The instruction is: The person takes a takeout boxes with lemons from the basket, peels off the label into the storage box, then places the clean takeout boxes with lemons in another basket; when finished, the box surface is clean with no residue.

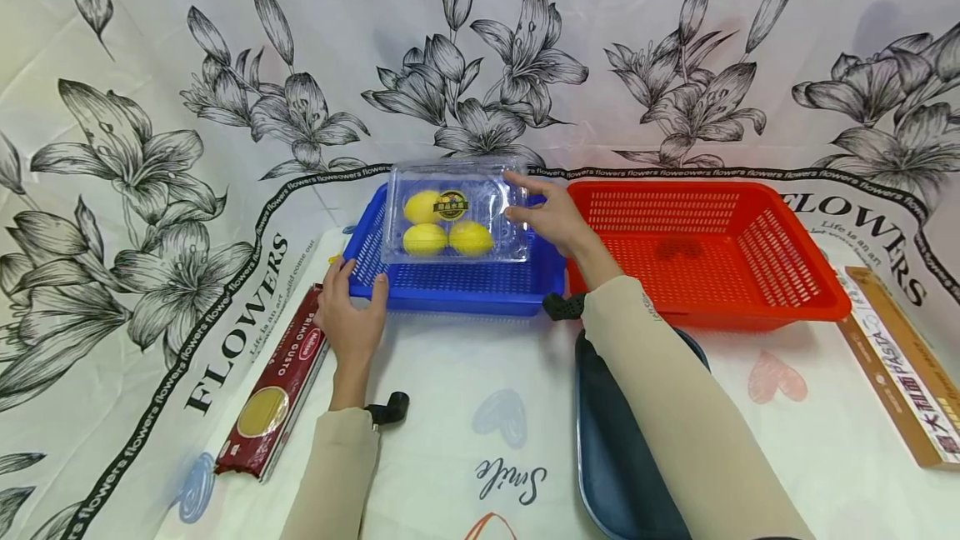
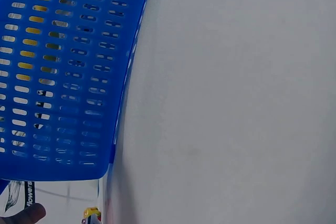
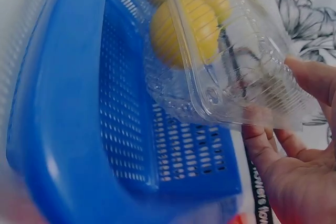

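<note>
My right hand (image 1: 558,219) pinches the right end of a clear plastic fruit box (image 3: 247,72), thumb on one face and fingers on the other. Three yellow lemons (image 1: 471,237) lie inside the box, and a dark label is stuck to its lid. Tilted, the box stands over the blue plastic basket (image 1: 450,300), overlapping its back part in the head view. At the basket's front left corner is my left hand (image 1: 351,319), thumb and fingers spread apart. Only one fingertip (image 2: 26,214) of it shows in the left wrist view, below the basket's perforated wall.
A red basket (image 1: 705,315) adjoins the blue one on the right. My right forearm passes over a dark tray (image 1: 615,440). A red pasta packet (image 1: 273,390) lies at left, a brown pasta box (image 1: 900,365) at far right. Flowered cloth hangs behind.
</note>
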A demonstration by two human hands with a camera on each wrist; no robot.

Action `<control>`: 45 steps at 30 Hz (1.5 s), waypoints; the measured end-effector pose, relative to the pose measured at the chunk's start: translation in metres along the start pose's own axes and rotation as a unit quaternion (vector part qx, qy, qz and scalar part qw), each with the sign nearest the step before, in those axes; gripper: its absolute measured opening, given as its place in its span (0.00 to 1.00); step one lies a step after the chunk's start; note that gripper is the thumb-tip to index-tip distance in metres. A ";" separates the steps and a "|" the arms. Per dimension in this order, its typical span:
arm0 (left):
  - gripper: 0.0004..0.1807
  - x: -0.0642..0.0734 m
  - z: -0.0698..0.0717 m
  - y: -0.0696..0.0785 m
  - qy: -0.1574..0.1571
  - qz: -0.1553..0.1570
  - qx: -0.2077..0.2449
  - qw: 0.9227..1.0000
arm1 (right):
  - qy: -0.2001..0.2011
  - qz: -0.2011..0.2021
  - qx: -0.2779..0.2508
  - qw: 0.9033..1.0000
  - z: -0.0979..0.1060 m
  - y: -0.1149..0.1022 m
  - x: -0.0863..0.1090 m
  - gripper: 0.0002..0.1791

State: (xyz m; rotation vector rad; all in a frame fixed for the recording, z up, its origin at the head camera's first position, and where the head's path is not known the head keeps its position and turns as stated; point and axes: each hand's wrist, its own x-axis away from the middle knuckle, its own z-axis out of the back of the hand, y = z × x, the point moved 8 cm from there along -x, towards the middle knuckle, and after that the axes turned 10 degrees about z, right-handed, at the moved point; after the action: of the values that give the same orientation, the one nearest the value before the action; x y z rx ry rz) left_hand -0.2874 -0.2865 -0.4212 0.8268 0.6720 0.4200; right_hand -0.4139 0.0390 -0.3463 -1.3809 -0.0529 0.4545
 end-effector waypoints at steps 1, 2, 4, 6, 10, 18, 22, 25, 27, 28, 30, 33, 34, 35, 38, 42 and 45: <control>0.36 0.000 0.001 0.001 0.001 0.000 0.000 1.000 | -0.001 0.003 -0.002 1.000 0.002 -0.002 0.002 0.36; 0.36 0.000 0.001 0.001 0.000 0.001 0.000 1.000 | -0.001 0.006 -0.001 1.000 0.004 -0.004 0.003 0.36; 0.36 0.000 0.002 0.002 -0.001 0.001 0.000 1.000 | -0.001 0.007 0.000 1.000 0.010 -0.006 0.008 0.36; 0.36 0.000 0.002 0.003 -0.002 0.001 -0.003 1.000 | -0.002 0.009 0.001 1.000 0.014 -0.009 0.012 0.36; 0.37 -0.003 0.004 0.001 -0.001 0.003 -0.007 1.000 | -0.001 0.010 0.004 1.000 0.020 -0.017 0.025 0.36; 0.37 -0.006 0.005 -0.003 0.000 0.003 -0.001 1.000 | 0.017 0.000 0.001 1.000 0.030 -0.028 0.047 0.34; 0.36 -0.005 0.004 -0.003 -0.001 0.002 0.006 1.000 | 0.032 -0.026 0.009 0.999 0.037 -0.029 0.060 0.33; 0.37 -0.004 0.003 -0.002 -0.003 0.001 0.006 1.000 | 0.038 -0.040 0.021 0.998 0.044 -0.030 0.069 0.33; 0.36 -0.004 0.003 -0.001 -0.002 -0.001 0.007 1.000 | 0.040 -0.045 0.022 0.998 0.048 -0.032 0.076 0.33; 0.36 -0.004 0.003 0.000 -0.001 -0.002 0.007 1.000 | 0.039 -0.047 0.023 0.998 0.050 -0.033 0.079 0.33; 0.36 -0.003 0.003 0.000 -0.002 -0.001 0.008 1.000 | 0.038 -0.050 0.024 0.998 0.054 -0.035 0.087 0.33; 0.36 -0.002 0.003 0.000 -0.005 0.002 0.006 1.000 | 0.037 -0.051 0.024 0.998 0.060 -0.040 0.099 0.33; 0.36 -0.002 0.003 0.000 -0.006 0.003 0.005 1.000 | 0.038 -0.050 0.024 0.998 0.062 -0.042 0.103 0.33; 0.36 -0.001 0.002 0.000 -0.007 0.003 0.005 1.000 | 0.038 -0.049 0.024 0.998 0.064 -0.044 0.108 0.33; 0.36 -0.001 0.002 0.002 -0.008 0.000 0.005 1.000 | 0.040 -0.046 0.034 0.998 0.069 -0.051 0.120 0.32; 0.36 0.000 0.001 0.003 -0.007 0.000 0.008 1.000 | 0.043 -0.040 0.056 0.997 0.074 -0.059 0.136 0.32; 0.36 0.001 -0.001 0.002 -0.008 0.003 0.009 1.000 | 0.045 -0.027 0.063 0.997 0.075 -0.062 0.147 0.33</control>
State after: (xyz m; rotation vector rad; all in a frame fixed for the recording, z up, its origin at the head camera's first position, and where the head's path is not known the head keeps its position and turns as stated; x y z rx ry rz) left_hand -0.2873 -0.2848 -0.4207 0.8492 0.6586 0.4132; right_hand -0.2850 0.1514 -0.3051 -1.2714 0.0126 0.3436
